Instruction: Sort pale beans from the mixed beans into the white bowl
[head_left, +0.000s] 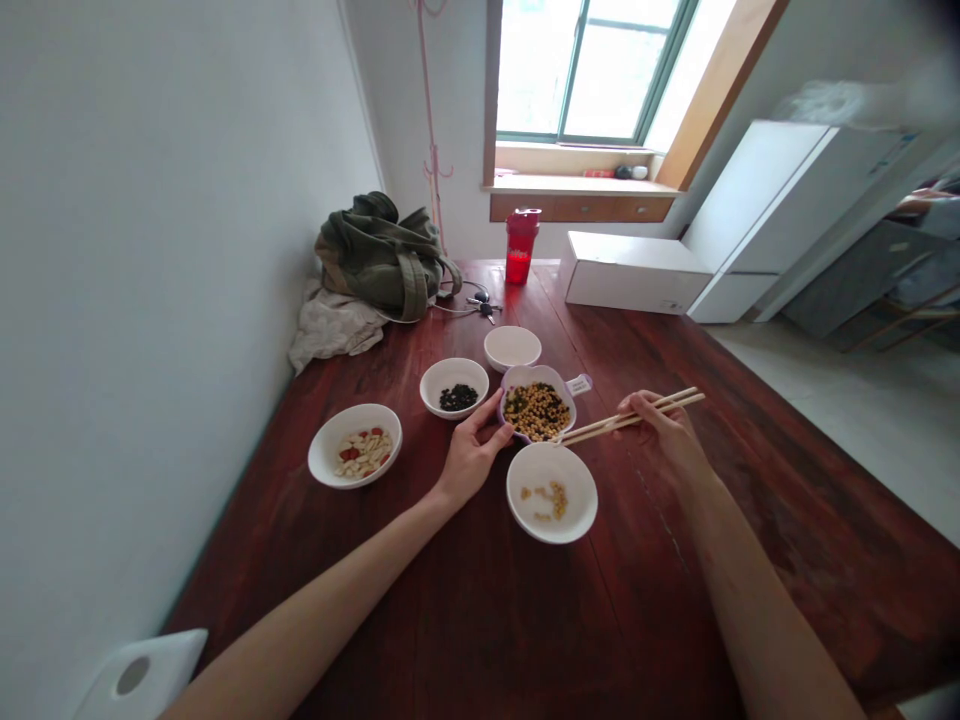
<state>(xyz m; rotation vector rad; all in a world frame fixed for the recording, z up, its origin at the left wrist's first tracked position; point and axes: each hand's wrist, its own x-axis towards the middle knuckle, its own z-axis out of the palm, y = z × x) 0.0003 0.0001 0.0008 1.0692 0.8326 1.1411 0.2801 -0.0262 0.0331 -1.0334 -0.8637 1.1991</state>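
Two hands at a bean dish on a dark red wooden table [525,630]

Left hand [472,455], fingers loosely spread, touches the rim of the purple-edged dish [526,373] of beans; right hand [664,430] pinches wooden chopsticks [600,424], tips just beside the dish, near a white bowl [577,490].

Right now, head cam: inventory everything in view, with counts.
table: 1, reddish wood, underneath
bowl of pale bits: 1, white, left
bowl of dark bits: 1, white, centre left
plain bowl: 1, white, far centre
bowl of beans: 1, white, nearest
dish of beans: 1, purple rim, centre
cup: 1, red, far end
bag: 1, olive, far left corner
keys: 1, dark, by bag
box: 1, white, far right
chopsticks: 1 pair, pale, right hand
left hand: 1, bare, on dish
right hand: 1, bare, holding chopsticks
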